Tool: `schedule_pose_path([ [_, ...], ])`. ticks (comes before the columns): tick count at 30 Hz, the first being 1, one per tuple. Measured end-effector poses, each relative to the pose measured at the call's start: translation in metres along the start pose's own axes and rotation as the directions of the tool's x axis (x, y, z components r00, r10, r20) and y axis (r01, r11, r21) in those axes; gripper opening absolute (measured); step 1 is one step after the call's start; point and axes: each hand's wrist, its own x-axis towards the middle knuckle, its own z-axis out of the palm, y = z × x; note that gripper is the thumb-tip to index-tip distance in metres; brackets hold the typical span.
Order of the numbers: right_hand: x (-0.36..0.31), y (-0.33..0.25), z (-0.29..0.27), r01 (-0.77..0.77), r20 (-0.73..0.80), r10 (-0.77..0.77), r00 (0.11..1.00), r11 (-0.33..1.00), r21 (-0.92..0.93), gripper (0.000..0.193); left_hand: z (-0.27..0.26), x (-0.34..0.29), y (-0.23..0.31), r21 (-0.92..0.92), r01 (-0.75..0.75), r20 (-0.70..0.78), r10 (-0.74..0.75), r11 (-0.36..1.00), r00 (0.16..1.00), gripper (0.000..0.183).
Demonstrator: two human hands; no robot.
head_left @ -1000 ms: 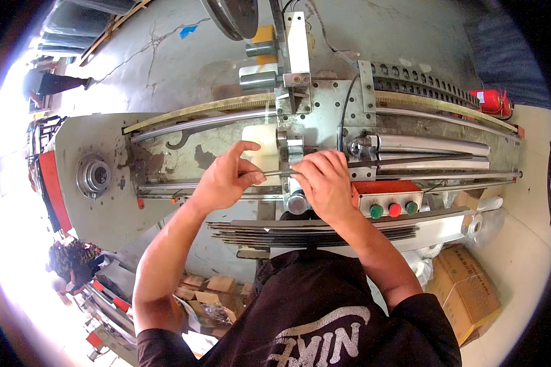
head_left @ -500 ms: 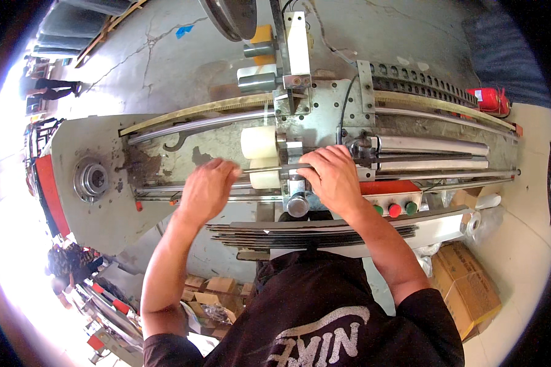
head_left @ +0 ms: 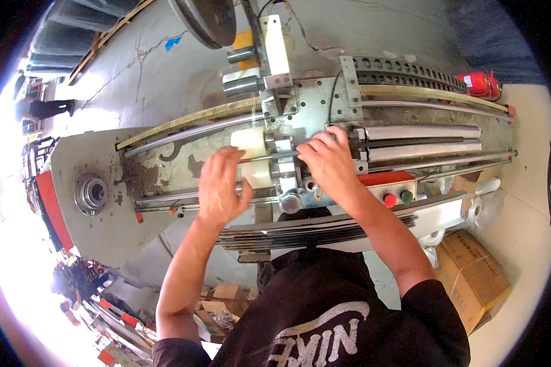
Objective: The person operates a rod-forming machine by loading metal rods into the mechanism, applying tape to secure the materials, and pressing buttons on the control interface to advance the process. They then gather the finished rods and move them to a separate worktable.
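Observation:
A thin metal rod (head_left: 274, 157) lies crosswise over the machine carriage, between two cream-white rollers (head_left: 249, 142) on its left. My left hand (head_left: 221, 186) is beside these rollers with its thumb spread well away; its fingertips are at the rod's left end. My right hand (head_left: 327, 158) has its fingers curled over the rod at the carriage's middle, partly hiding it. Right of that hand, a dark strip (head_left: 416, 143) runs between two long silver bars (head_left: 422, 132); whether it is the same rod is hidden.
Several dark strips (head_left: 312, 231) are stacked on a ledge before my waist. A red-and-white control box (head_left: 386, 183) with red and green buttons sits right. The machine's grey end plate (head_left: 92, 226) stands left. A cardboard box (head_left: 471, 275) and a red fire extinguisher (head_left: 480, 84) are farther right.
My left hand has opened from a closed grip on the rod, its thumb now spread. A dark strip now shows between the silver bars. The view has shifted slightly.

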Motion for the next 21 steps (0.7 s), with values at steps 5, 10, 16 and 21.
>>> schedule_pose_path([
  [5,-0.023,-0.001,-0.012,-0.085,-0.159,0.098,0.982,0.993,0.086,0.041,0.041,-0.028,0.014,0.128,-0.057,0.164,0.036,0.99,0.986,0.086],
  [10,-0.154,0.004,-0.085,-0.398,-0.394,0.407,0.824,0.911,0.109,0.053,0.045,-0.032,0.017,0.14,-0.04,0.125,0.022,0.989,0.992,0.083],
  [16,-0.268,0.046,-0.072,-0.603,0.124,0.689,0.715,0.696,-0.389,0.065,0.047,-0.032,0.022,0.164,-0.022,0.11,0.004,0.986,0.994,0.085],
  [21,-0.218,0.025,-0.075,-0.468,-0.055,0.465,0.884,0.875,-0.122,0.053,0.042,-0.033,0.026,0.219,0.013,0.119,-0.04,0.976,0.992,0.085],
])
